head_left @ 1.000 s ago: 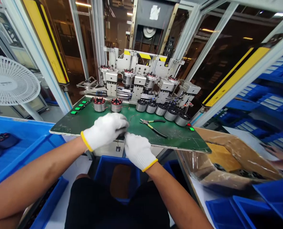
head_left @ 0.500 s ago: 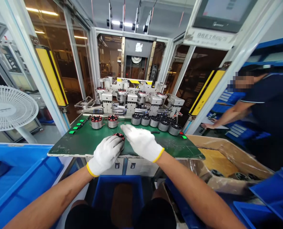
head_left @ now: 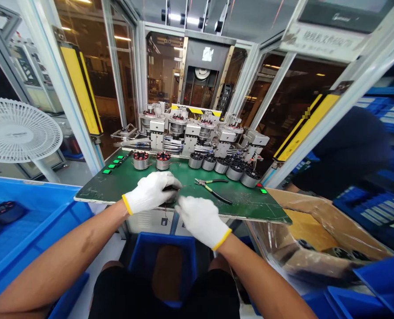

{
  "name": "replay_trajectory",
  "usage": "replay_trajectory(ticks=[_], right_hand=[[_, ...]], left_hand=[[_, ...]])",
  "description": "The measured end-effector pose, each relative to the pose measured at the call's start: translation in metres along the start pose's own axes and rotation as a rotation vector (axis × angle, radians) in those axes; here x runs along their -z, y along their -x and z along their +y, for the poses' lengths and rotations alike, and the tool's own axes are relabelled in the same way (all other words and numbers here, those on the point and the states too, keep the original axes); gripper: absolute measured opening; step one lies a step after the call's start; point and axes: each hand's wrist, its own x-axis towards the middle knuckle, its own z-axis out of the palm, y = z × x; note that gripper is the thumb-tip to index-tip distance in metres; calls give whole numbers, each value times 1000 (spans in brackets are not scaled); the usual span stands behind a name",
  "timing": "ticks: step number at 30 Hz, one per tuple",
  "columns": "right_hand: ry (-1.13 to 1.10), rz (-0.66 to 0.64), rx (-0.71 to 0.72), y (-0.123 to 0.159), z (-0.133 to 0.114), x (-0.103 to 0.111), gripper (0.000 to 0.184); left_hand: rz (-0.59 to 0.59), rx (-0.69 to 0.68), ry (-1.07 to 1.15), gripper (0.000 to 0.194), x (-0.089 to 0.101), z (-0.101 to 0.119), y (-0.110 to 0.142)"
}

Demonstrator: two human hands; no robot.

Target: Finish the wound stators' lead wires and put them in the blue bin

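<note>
My left hand (head_left: 154, 191), in a white glove with a yellow cuff, is closed around a motor stator (head_left: 171, 196) near the front edge of the green worktop (head_left: 117, 188). The glove covers most of that stator. Close to its right side is my right hand (head_left: 201, 220), gloved too, its slightly blurred fingertips pressed together; whatever they pinch is hidden. Two stators with red windings, one on the left (head_left: 141, 162) and one nearer the middle (head_left: 163, 162), stand behind my left hand. Wire cutters (head_left: 202, 182) lie with spread handles beyond my right hand.
Several black-topped stators (head_left: 221, 165) form a row at the back right, before a metal winding fixture (head_left: 192, 137). Blue bins flank me, one at the left (head_left: 67, 191). A carton (head_left: 330, 208) is at the right, near another person (head_left: 353, 146). A white fan (head_left: 16, 128) stands left.
My right hand has drawn back toward me, uncovering the wire cutters. My left hand has turned over the stator, hiding its red windings. The view has shifted, and the other person has bent down.
</note>
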Motion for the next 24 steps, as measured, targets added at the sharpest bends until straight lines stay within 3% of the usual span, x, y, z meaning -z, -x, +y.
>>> replay_trajectory(ticks=[2, 4, 8, 11, 14, 16, 18, 20, 22, 24], right_hand=[[18, 136, -61, -2, 13, 14, 38], [48, 206, -27, -9, 28, 22, 43], [171, 8, 102, -24, 41, 12, 29], [159, -64, 173, -22, 32, -9, 19], [0, -15, 234, -13, 21, -23, 16], [-112, 16, 237, -7, 25, -20, 21], [-181, 46, 201, -2, 39, -7, 27], [-206, 125, 86, 2, 56, 14, 37], [-222, 334, -86, 7, 62, 35, 45], [-207, 495, -62, 11, 55, 48, 45]], left_hand=[[43, -51, -4, 29, -7, -4, 9], [153, -56, -48, 30, -19, -6, 17], [277, -30, -54, 28, -33, -8, 21], [199, 16, 15, 23, -25, -5, 12], [87, 157, 49, 20, -10, 0, 1], [42, 193, 46, 18, -3, 2, -1], [25, 132, 46, 19, -4, 2, 2], [89, 64, 21, 25, -13, 2, 8], [230, 41, -38, 30, -28, 2, 14], [364, 28, -86, 30, -43, 1, 17]])
